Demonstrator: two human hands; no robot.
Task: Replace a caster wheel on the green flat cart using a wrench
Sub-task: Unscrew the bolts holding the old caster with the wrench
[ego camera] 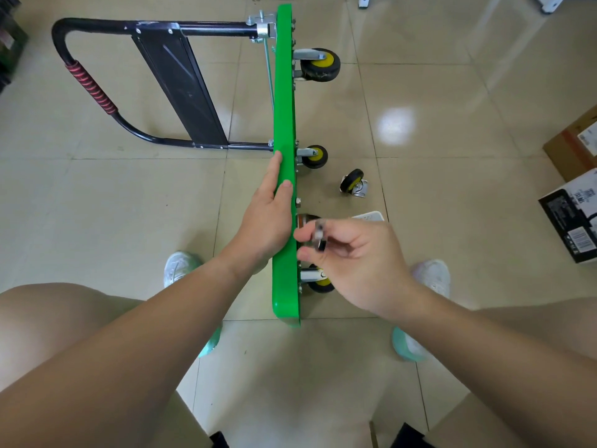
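The green flat cart [284, 124] stands on its edge on the tiled floor, its black handle [97, 92] lying out to the left and its underside facing right. Three black casters with yellow hubs are on the underside: a far one [319, 64], a middle one [315, 156] and a near one [321, 282], partly hidden by my right hand. A loose caster [353, 182] lies on the floor to the right. My left hand [268, 218] grips the cart's upper edge. My right hand [352, 257] pinches a small blurred metal tool [319, 236] beside the underside.
A white flat object [368, 216] lies on the floor behind my right hand. Cardboard and black boxes [571, 195] sit at the right edge. My shoes [177, 266] stand on either side of the cart, with my knees in the foreground. Dark shelving is at far left.
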